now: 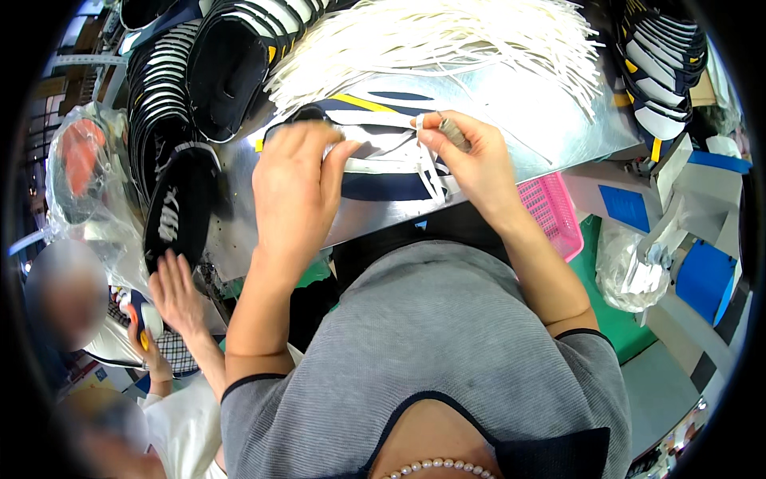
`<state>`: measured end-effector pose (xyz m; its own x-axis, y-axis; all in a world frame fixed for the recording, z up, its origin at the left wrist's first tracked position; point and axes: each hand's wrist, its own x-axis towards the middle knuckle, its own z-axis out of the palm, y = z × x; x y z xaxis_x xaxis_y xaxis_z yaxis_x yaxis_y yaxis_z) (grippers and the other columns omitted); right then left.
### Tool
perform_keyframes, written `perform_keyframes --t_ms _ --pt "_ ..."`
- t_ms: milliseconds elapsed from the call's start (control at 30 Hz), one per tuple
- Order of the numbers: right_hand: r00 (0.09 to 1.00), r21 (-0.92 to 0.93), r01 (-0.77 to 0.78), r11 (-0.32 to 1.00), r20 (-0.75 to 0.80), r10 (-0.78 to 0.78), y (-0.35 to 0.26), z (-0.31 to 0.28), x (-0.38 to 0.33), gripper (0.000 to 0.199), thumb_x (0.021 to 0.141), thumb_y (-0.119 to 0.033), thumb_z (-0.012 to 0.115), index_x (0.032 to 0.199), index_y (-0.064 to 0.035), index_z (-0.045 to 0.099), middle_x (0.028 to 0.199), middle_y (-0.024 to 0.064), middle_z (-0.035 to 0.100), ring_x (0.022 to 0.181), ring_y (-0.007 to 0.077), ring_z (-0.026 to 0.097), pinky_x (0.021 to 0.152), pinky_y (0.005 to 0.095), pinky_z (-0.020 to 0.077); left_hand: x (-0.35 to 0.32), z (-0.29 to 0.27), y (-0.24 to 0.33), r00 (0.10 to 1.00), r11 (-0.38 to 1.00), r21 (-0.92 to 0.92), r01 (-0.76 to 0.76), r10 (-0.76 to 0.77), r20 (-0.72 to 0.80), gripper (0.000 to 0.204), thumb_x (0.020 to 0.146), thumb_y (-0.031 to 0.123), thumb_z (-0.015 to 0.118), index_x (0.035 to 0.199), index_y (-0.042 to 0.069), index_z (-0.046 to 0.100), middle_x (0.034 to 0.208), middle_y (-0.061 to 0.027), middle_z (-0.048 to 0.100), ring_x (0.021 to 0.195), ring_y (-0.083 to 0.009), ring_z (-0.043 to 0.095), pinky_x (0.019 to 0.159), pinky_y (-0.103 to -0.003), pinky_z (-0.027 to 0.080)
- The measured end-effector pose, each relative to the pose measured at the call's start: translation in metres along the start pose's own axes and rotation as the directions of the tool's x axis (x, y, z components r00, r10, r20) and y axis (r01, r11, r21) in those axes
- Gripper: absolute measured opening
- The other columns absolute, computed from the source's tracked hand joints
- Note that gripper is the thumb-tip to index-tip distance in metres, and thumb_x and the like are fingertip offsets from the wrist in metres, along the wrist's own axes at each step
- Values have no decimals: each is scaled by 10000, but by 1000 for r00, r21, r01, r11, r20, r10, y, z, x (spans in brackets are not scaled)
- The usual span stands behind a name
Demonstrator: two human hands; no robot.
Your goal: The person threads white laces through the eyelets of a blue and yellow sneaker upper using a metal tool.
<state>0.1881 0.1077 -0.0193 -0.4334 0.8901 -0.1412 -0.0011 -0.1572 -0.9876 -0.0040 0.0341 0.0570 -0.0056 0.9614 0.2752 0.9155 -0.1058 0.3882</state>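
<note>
In the head view, a navy-and-white shoe upper [383,188] lies at the table's [562,136] near edge. The right hand [483,164] pinches a white lace [420,137] at the upper's right part, with a tan wrapped piece [454,134] between its fingers. The left hand [294,188] is over the left end, its fingers bent; whether they grip is unclear. White laces [431,40] are heaped beyond; stacked uppers [163,88] stand far left.

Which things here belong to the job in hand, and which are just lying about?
Likely part of the job:
navy-and-white shoe upper
white lace at the right hand
tan handle in that hand
pile of white laces

Seemingly just lying about:
pink basket
clear plastic bag at right
</note>
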Motion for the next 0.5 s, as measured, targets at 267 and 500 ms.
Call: perform_keyframes --t_ms 267,500 --pt "991 -245 72 967 -93 -97 8 15 4 443 828 -131 754 1222 -37 573 819 118 729 695 251 687 651 348 516 13 36 -36 457 354 -323 878 -418 785 505 949 548 628 1048 57 697 880 -8 657 746 -71 531 720 -235 450" --pt "980 -493 125 861 -72 -184 9 17 2 428 818 -114 771 1183 -34 562 759 128 696 650 256 654 614 344 483 0 65 -18 832 595 -587 549 -454 318 279 820 233 820 953 4 732 912 -59 755 817 -116 702 724 -270 533"
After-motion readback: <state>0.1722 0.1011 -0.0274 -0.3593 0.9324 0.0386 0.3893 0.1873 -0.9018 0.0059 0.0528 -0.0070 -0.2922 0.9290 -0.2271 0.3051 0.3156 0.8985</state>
